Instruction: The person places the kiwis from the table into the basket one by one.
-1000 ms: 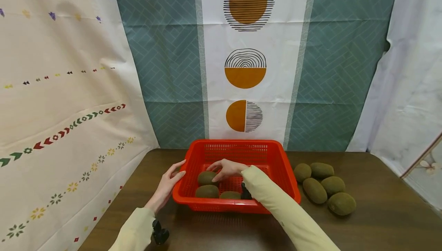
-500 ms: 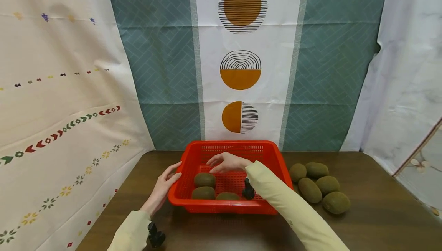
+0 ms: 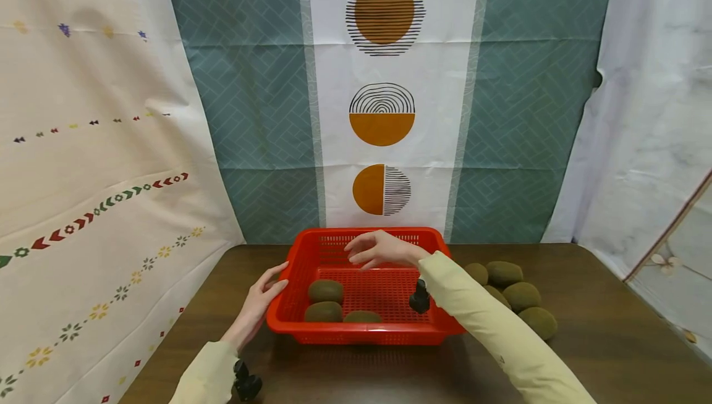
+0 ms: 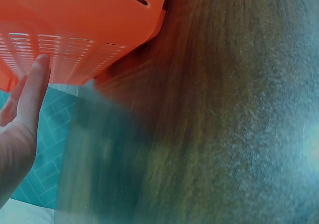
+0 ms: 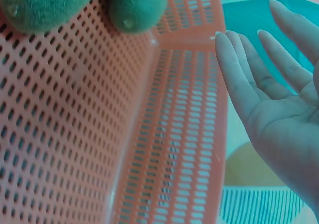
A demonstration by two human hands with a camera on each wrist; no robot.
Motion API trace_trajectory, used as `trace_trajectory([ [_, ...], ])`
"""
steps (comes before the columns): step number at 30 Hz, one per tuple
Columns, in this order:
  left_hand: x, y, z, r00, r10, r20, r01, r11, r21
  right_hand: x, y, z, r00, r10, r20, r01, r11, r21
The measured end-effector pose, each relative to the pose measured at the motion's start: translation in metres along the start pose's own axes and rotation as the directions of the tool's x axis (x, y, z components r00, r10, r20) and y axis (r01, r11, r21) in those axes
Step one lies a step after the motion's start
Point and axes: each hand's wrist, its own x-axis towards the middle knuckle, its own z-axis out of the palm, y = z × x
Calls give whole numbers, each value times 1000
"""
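Observation:
A red slotted plastic basket (image 3: 367,328) stands on the table with three brown kiwis in it: one kiwi (image 3: 326,291) behind another kiwi (image 3: 324,312) at the left, and a third kiwi (image 3: 363,317) by the front wall. My left hand (image 3: 258,302) touches the basket's left side; the left wrist view shows its extended fingers (image 4: 34,97) against the slotted outer wall. Raised over the back part of the basket, my right hand (image 3: 389,248) holds nothing. Its fingers are loosely spread in the right wrist view, with kiwis (image 5: 137,9) beyond at the top.
Several more kiwis (image 3: 504,273) lie in a cluster on the wooden table (image 3: 601,330), right of the basket; my right sleeve (image 3: 489,324) partly covers them. A patterned cloth (image 3: 384,113) hangs behind the table, and a cream cloth (image 3: 111,237) hangs at the left.
My right hand has left the back left kiwi, rising and shifting right and away from it. That kiwi stays in the basket. My left hand keeps its place at the basket's side.

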Motion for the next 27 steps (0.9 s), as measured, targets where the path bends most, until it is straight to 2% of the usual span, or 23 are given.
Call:
trace_trajectory([
  [14, -4, 1, 0, 1000, -8, 4, 8, 1000, 21, -53, -10, -50, 993, -69, -92, 70, 998, 2],
  [20, -4, 0, -2, 1000, -7, -3, 7, 1000, 22, -78, -11, -72, 991, -68, -111, 69, 998, 3],
  [27, -2, 1, 0, 1000, 1, 0, -2, 1000, 25, -112, -5, -96, 982, -44, -183, 47, 999, 13],
])
